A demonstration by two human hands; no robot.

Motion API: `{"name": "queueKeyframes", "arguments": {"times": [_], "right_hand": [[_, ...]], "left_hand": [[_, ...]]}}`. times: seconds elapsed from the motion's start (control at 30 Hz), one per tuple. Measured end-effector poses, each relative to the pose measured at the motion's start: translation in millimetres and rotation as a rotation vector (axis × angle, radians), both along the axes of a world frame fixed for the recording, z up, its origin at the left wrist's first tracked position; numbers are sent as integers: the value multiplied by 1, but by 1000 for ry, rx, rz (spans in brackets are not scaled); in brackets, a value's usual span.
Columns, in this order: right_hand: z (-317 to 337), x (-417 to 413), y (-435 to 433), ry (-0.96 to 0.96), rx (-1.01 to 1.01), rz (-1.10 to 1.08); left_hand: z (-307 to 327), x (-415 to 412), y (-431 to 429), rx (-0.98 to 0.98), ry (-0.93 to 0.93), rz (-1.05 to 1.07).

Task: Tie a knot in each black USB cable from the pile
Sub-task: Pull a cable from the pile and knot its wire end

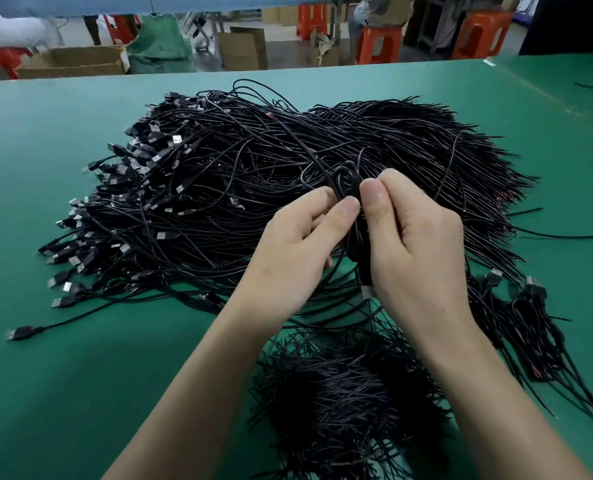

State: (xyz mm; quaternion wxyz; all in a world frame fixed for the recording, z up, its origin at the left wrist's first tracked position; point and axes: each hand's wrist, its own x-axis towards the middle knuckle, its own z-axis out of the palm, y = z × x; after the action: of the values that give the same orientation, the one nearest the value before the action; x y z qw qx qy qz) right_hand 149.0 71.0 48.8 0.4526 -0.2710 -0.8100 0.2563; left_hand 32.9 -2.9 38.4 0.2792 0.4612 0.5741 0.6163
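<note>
Nearest heap: a bristly mound of black cables [350, 393] lies on the green desk [80, 375] between my forearms. I cannot tell whether these are knotted.
Side bundle: to my right, a looser bunch of cables with plugs [523, 323] trails toward the desk's near edge.
Left hand: my left hand [298, 251] is raised over the pile, and its fingers [343, 211] are curled, pinching the cable from the left.
Right hand: my right hand [416, 244] is just beside it, thumb tips almost touching. Its fingers [374, 195] are closed on the same cable.
Cable in hand: one black USB cable [348, 178] stands up as a small loop above my thumbs. Its plug [366, 289] hangs under my right palm.
Doing it well: I judge the loop is formed but not tightened. One hand should hold the crossing firm while the other feeds the free end through, then both pull evenly so the loop closes without snagging neighbours.
Main pile: behind my hands, the big pile [253, 174] spreads across the desk, plugs mostly to the left.
Beyond: cardboard boxes [243, 46] and orange stools [378, 43] are on the floor.
</note>
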Motion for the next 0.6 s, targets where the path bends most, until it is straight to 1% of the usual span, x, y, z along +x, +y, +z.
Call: {"name": "queueKeyframes", "arguments": {"times": [0.17, 0.23, 0.27, 0.3, 0.37, 0.43, 0.5, 0.6], "right_hand": [[0, 1, 2, -35, 37, 15], [0, 1, 5, -27, 4, 8], [0, 2, 6, -18, -18, 2], [0, 3, 8, -11, -35, -4], [0, 4, 10, -7, -50, -16], [-1, 4, 12, -6, -68, -18], [-1, 3, 11, -13, -85, -11], [-2, 1, 8, -17, -56, -3]], "left_hand": [[5, -1, -4, -43, -233, -76], [6, -1, -4, 27, -295, -84], [6, -1, -4, 72, -291, -105], [5, -2, -5, 103, -243, -140], [2, -5, -6, 102, -39, -184], [2, -6, -5, 75, 107, -151], [1, -6, -5, 73, 119, -54], [0, -8, -4, 78, 94, 62]]}}
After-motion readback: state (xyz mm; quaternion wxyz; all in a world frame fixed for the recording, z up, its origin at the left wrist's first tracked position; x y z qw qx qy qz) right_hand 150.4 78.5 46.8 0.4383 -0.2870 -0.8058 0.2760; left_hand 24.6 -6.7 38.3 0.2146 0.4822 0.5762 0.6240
